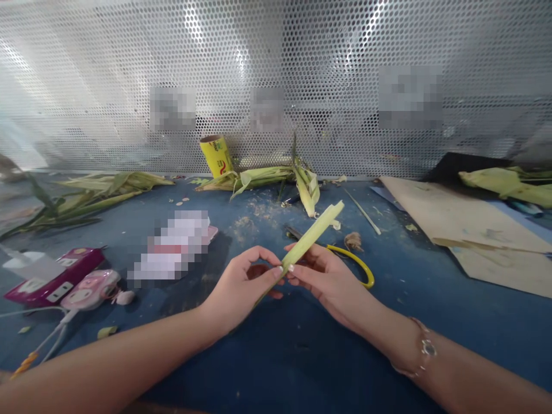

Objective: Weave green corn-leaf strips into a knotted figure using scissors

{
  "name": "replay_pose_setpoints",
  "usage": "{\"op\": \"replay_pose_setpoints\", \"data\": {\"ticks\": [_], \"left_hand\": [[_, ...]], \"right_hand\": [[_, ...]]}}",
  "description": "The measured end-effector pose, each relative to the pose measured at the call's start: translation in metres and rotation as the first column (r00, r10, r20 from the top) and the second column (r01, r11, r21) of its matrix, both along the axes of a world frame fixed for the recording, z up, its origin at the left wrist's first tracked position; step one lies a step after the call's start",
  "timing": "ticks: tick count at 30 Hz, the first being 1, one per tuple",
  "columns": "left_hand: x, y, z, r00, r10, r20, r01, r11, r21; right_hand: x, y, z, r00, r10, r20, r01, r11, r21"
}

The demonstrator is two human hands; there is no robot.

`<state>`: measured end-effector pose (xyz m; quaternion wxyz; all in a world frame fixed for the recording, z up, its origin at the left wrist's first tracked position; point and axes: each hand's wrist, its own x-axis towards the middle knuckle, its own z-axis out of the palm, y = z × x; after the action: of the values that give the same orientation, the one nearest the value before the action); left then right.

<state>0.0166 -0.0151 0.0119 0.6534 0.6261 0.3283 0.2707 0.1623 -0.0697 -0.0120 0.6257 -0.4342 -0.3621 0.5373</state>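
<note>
A long pale green strip of corn husk (314, 231) slants up to the right above the table, pinched by both hands near its lower part. My left hand (249, 275) is closed on it, thumb and fingertips pressing from the left. Close beside, my right hand (324, 277) grips the same strip between thumb and fingers. Behind the right hand lie scissors with yellow handles (360, 265), partly covered by the hand. A small brown tuft of dried fibre (353, 241) sits by the scissors. Part of the strip's lower end is hidden behind my left hand.
Whole husks (307, 187) and a yellow tube (216, 157) stand along the perforated metal screen (276, 69). At left are leaves (112, 190), a blurred phone-like object (175, 247), a purple power strip (56, 276) and a pink charger (92, 287). Cardboard sheets (452, 213) lie right.
</note>
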Motion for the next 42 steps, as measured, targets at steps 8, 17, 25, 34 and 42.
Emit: {"op": "replay_pose_setpoints", "data": {"ticks": [8, 17, 25, 34, 42], "left_hand": [[0.0, 0.002, -0.001, 1.0, -0.013, 0.008, 0.013, 1.0, 0.005], [0.0, 0.007, 0.0, 0.999, 0.05, 0.0, -0.05, 0.998, 0.044], [0.0, 0.02, -0.001, 0.97, 0.214, 0.115, -0.193, 0.967, -0.169], [0.001, 0.027, -0.001, 0.953, 0.28, 0.12, -0.235, 0.926, -0.295], [0.005, 0.013, -0.002, 0.986, 0.139, 0.089, -0.128, 0.985, -0.119]], "right_hand": [[-0.001, 0.002, -0.004, 0.993, -0.004, 0.119, -0.004, 0.998, 0.067], [0.012, 0.004, 0.003, 0.839, -0.081, 0.539, 0.046, 0.996, 0.078], [0.064, -0.001, 0.003, -0.188, 0.07, 0.98, 0.266, 0.964, -0.017], [0.057, -0.004, 0.003, -0.154, 0.083, 0.985, 0.237, 0.97, -0.045], [0.014, 0.004, 0.002, 0.671, -0.159, 0.725, 0.112, 0.987, 0.112]]}}
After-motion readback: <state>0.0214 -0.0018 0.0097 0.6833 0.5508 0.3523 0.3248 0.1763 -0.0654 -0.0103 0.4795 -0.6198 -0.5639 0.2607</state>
